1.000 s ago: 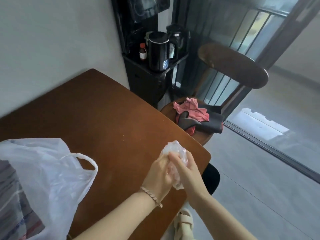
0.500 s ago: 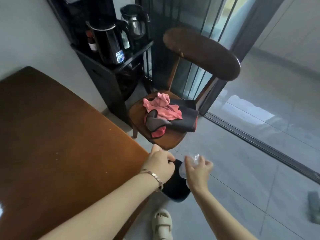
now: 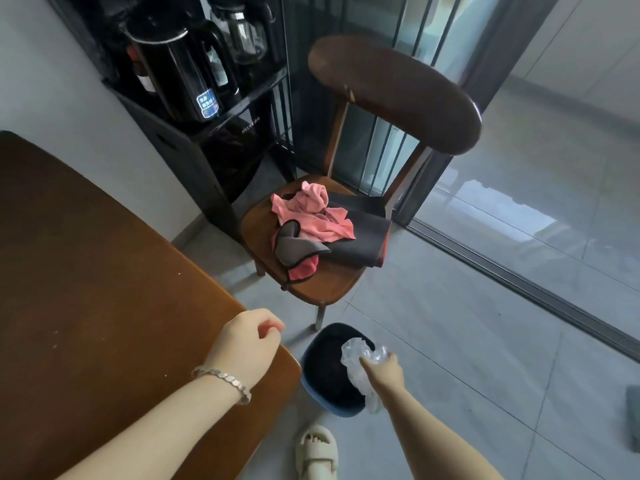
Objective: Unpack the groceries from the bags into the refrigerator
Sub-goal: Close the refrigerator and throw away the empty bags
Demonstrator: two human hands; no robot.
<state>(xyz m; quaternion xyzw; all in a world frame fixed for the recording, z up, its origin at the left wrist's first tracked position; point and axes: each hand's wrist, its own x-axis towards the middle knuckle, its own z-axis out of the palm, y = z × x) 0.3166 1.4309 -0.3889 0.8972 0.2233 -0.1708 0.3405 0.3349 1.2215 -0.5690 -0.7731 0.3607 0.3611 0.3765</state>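
Down near the floor, the right hand pinches a crumpled clear plastic bag between curled fingers and thumb, with most of the plastic bulging out to the left of the knuckles and a tail hanging below the wrist. The bag hangs directly above the mouth of a round blue waste bin with a black liner, which stands on the grey tiled floor just beside the corner of the brown wooden table. The left hand hovers over that corner, its fingers loosely curled and holding nothing; a beaded bracelet circles the wrist. Behind the bin stands a dark wooden chair with a curved backrest, and on its seat lie a rumpled pink garment and a folded dark grey cloth. Against the wall, a black stand carries a black electric kettle and a glass pot. A cream sandal shows at the lower edge.
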